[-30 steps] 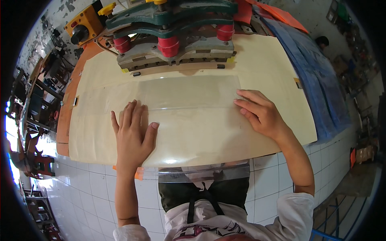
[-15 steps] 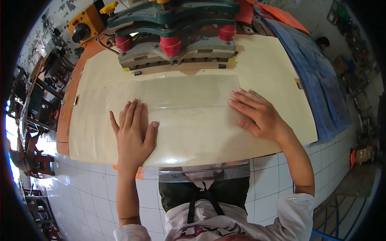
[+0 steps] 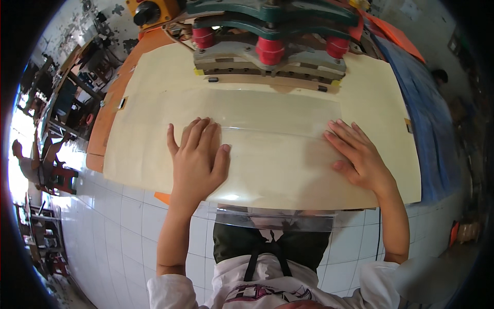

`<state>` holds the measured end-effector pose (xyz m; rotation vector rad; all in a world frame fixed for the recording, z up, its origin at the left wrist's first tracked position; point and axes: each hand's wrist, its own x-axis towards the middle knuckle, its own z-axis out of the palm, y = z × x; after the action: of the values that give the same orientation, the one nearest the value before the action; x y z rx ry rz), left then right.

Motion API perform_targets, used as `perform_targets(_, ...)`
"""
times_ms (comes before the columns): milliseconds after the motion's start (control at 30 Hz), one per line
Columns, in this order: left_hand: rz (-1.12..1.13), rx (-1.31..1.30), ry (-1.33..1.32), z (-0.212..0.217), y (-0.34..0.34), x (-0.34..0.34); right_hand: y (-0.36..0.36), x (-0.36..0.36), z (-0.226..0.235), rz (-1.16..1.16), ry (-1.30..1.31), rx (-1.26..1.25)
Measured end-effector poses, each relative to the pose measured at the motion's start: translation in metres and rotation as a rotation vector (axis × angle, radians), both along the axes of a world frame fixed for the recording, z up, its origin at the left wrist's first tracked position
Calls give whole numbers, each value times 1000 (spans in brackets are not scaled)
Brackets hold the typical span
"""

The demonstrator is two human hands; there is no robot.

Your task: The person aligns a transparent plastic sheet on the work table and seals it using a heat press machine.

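A clear plastic sheet [image 3: 272,134] lies flat on a cream-coloured work surface [image 3: 149,129] and hangs over its near edge. My left hand [image 3: 195,159] presses palm down on the sheet's left part, fingers spread. My right hand [image 3: 360,159] lies flat on its right part, fingers pointing up and left. Neither hand grips anything. At the far end of the sheet stands a press machine [image 3: 272,46] with a green frame, red cylinders and a grey plate.
An orange panel [image 3: 110,103] borders the surface on the left. A blue cloth [image 3: 427,118] covers the right side. White floor tiles [image 3: 118,221] lie below. A yellow box with a black knob [image 3: 149,10] sits at the top left. Workshop benches and a person [image 3: 25,159] are far left.
The view has shifted so the machine sits higher in frame. Both hands stay flat on the sheet; the right hand has slid slightly down and left.
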<state>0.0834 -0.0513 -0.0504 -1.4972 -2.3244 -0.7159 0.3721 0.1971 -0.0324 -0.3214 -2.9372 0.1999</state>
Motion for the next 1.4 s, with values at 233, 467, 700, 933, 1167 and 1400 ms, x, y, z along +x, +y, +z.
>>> perform_targets(233,22,2,6,-5,0,-2,-2,-4,3,-19,2,-43)
perform_targets(467,8,22,-26,-4,2,-1,0,-3,2,-15,-13,-43)
perform_targets(700,-53,123,-120,-2,-4,-5,-1,-5,1,-14,-15,-62)
perform_targets(933,148,166,-208,9,-30,-91,-1,-2,3,-22,0,-60)
perform_targets(1167,614,-77,-158,-6,-61,-237,0,-3,1,7,40,-51)
perform_targets(1400,578,-129,-77,-8,-53,-228,1,0,0,14,54,-60)
